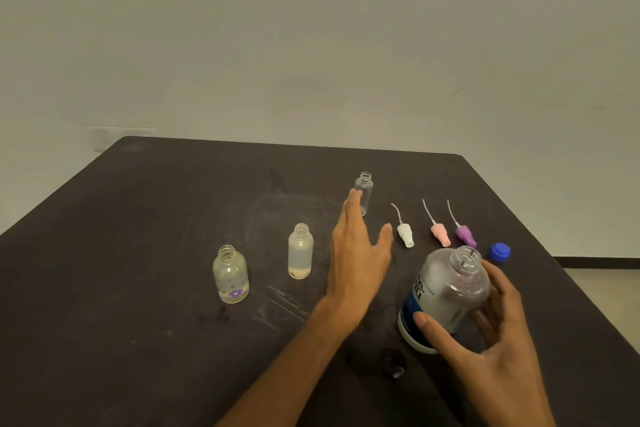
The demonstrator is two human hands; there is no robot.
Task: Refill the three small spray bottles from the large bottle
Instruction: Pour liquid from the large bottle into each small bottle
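Note:
Three small uncapped bottles stand on the dark table (138, 253): a flower-printed one (231, 274) at the left, a frosted one (300, 251) in the middle, and a clear one (365, 191) further back. My left hand (358, 253) hovers open between the frosted and clear bottles, fingertips close to the clear one. My right hand (491, 326) grips the large open bottle (446, 295), which has a blue label and leans toward the left.
Three spray tops with dip tubes lie in a row behind the large bottle: white (405, 234), pink (440, 234), purple (465, 235). A blue cap (499, 251) sits to their right. The table's right edge is close to my right hand.

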